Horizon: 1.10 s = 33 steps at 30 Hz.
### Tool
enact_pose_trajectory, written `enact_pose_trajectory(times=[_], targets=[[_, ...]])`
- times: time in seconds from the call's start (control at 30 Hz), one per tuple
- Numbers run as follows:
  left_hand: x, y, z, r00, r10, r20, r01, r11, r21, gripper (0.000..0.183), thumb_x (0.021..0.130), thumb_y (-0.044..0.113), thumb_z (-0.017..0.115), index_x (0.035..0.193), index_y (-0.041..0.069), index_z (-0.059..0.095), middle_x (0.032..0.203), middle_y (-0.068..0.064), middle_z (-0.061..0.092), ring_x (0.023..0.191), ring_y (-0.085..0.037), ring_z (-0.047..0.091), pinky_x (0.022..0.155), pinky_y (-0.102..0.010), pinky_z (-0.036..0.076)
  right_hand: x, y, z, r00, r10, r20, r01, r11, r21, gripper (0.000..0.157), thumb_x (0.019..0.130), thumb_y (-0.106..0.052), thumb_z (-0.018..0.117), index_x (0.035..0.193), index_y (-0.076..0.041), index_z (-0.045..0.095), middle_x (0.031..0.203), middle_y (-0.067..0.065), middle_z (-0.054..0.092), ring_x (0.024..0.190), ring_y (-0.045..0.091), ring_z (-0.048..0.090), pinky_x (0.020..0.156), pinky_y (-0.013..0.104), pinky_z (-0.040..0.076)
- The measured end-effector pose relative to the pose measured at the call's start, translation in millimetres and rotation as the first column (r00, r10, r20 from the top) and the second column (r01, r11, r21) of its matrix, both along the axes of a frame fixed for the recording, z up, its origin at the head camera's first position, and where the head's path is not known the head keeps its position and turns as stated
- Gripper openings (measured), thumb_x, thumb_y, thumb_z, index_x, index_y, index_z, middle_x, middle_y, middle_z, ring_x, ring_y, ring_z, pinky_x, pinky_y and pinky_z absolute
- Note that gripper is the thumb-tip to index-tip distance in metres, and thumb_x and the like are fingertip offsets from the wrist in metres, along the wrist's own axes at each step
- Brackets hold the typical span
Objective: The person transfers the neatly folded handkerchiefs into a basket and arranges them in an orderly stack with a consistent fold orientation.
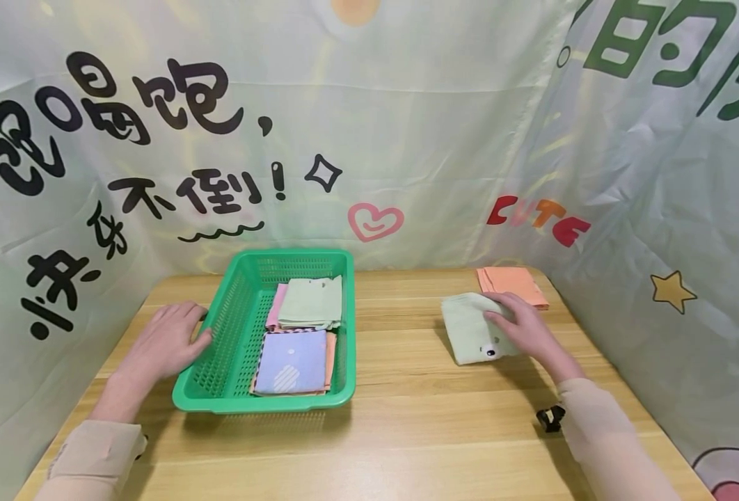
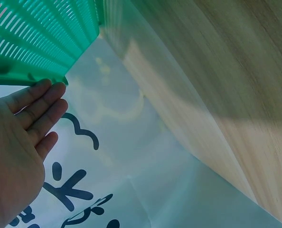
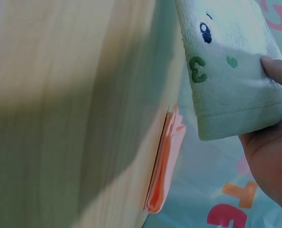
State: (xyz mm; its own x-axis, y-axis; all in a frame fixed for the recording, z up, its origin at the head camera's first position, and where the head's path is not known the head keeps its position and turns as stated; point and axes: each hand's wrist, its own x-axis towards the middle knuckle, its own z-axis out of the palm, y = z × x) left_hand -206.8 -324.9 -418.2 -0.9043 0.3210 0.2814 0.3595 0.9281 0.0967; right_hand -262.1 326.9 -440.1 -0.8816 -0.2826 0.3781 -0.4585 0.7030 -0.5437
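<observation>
Green plastic basket (image 1: 263, 403) sits on the left part of the wooden tabletop (image 1: 407, 431), head view. Inside, on its right side: folded mint cloth (image 1: 310, 303) over a pink cloth (image 1: 274, 309); nearer the person, blue cloth (image 1: 291, 358) with an orange edge showing beneath. Left hand (image 1: 169, 341) at the basket's left rim. Right hand (image 1: 526, 323) grips a pale green towel (image 1: 476, 327), well right of the basket, just in front of a folded orange cloth (image 1: 513, 285) near the back edge.

Left wrist: four fingers straight, not wrapped, tips touching the basket at the rim. Thumb hidden here.

Right wrist: towel pinched, thumb on the face with the stitched eye and green heart, other fingers mostly hidden. Towel tilted. Orange cloth lies beyond it, layers visible.
</observation>
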Motion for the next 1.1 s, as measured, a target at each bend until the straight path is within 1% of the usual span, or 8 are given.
enact_pose_trajectory(times=[0.23, 0.43, 0.63, 0.67, 0.73, 0.87, 1.0, 1.1], targets=[[0.7, 1, -0.6, 1.000, -0.002, 0.003, 0.002, 1.000, 0.001, 0.042, 0.099, 0.027, 0.056, 0.123, -0.007, 0.060, 0.122, -0.026, 0.062, 0.120, -0.048, 0.054, 0.109, -0.065, 0.035, -4.3, -15, 4.4, 1.000, 0.005, -0.012, -0.005, 1.000, -0.027, 0.040, 0.102, -0.013, 0.067, 0.139, 0.000, 0.062, 0.126, 0.020, 0.066, 0.122, 0.042, 0.058, 0.103, 0.060, 0.044], [1.1, 0, -0.2, 1.000, -0.003, -0.004, 0.003, 1.000, 0.006, 0.041, 0.099, 0.027, 0.057, 0.122, -0.007, 0.060, 0.120, -0.025, 0.062, 0.119, -0.048, 0.054, 0.108, -0.065, 0.036, -8.7, -32, 11.0, 1.000, 0.012, -0.010, -0.013, 0.996, -0.085, 0.040, 0.101, -0.014, 0.068, 0.140, -0.002, 0.062, 0.132, 0.020, 0.064, 0.124, 0.040, 0.057, 0.104, 0.059, 0.044], [0.9, 0, -1.8, 1.000, -0.001, -0.004, 0.001, 1.000, 0.004, 0.041, 0.099, 0.027, 0.057, 0.121, -0.006, 0.060, 0.120, -0.024, 0.063, 0.118, -0.046, 0.054, 0.108, -0.064, 0.036, -13.5, -48, 19.1, 1.000, 0.010, 0.001, -0.010, 0.990, -0.142, 0.041, 0.102, -0.016, 0.068, 0.141, -0.005, 0.062, 0.127, 0.018, 0.065, 0.113, 0.034, 0.059, 0.093, 0.051, 0.048], [0.8, 0, -2.1, 1.000, -0.001, -0.004, 0.001, 1.000, 0.004, 0.041, 0.099, 0.027, 0.057, 0.121, -0.006, 0.061, 0.120, -0.024, 0.063, 0.118, -0.046, 0.054, 0.108, -0.064, 0.036, -14.4, -50, 20.2, 1.000, 0.011, -0.001, -0.011, 0.989, -0.149, 0.041, 0.102, -0.016, 0.068, 0.141, -0.005, 0.062, 0.128, 0.019, 0.065, 0.116, 0.035, 0.059, 0.096, 0.053, 0.048], [0.8, 0, -2.8, 1.000, -0.002, -0.004, 0.002, 1.000, 0.004, 0.041, 0.099, 0.028, 0.057, 0.121, -0.006, 0.061, 0.120, -0.024, 0.063, 0.118, -0.046, 0.055, 0.107, -0.064, 0.036, -16.0, -55, 22.7, 1.000, 0.015, -0.003, -0.015, 0.986, -0.164, 0.040, 0.101, -0.015, 0.068, 0.140, -0.005, 0.062, 0.131, 0.019, 0.065, 0.123, 0.038, 0.058, 0.105, 0.057, 0.044], [0.9, 0, -1.9, 1.000, -0.004, -0.008, 0.005, 1.000, 0.007, 0.041, 0.098, 0.027, 0.057, 0.121, -0.007, 0.061, 0.119, -0.025, 0.063, 0.118, -0.046, 0.055, 0.107, -0.064, 0.037, -17.9, -65, 28.5, 1.000, 0.023, 0.003, -0.022, 0.982, -0.187, 0.041, 0.101, -0.016, 0.068, 0.141, -0.007, 0.062, 0.136, 0.018, 0.064, 0.130, 0.039, 0.055, 0.111, 0.059, 0.041], [0.4, 0, -0.2, 1.000, -0.005, -0.012, 0.005, 1.000, 0.008, 0.041, 0.098, 0.027, 0.057, 0.121, -0.007, 0.060, 0.119, -0.025, 0.063, 0.117, -0.046, 0.055, 0.106, -0.064, 0.037, -20.1, -75, 32.9, 0.999, 0.032, -0.010, -0.034, 0.979, -0.203, 0.041, 0.101, -0.016, 0.068, 0.141, -0.007, 0.062, 0.134, 0.017, 0.064, 0.122, 0.035, 0.057, 0.100, 0.053, 0.046], [-0.1, 1, 0.1, 1.000, -0.003, -0.014, 0.003, 1.000, 0.007, 0.041, 0.098, 0.027, 0.057, 0.120, -0.007, 0.060, 0.118, -0.024, 0.063, 0.117, -0.046, 0.055, 0.105, -0.064, 0.037, -21.7, -82, 35.1, 0.999, 0.035, -0.025, -0.039, 0.976, -0.214, 0.041, 0.101, -0.015, 0.069, 0.140, -0.007, 0.063, 0.131, 0.017, 0.065, 0.120, 0.034, 0.057, 0.099, 0.052, 0.046]])
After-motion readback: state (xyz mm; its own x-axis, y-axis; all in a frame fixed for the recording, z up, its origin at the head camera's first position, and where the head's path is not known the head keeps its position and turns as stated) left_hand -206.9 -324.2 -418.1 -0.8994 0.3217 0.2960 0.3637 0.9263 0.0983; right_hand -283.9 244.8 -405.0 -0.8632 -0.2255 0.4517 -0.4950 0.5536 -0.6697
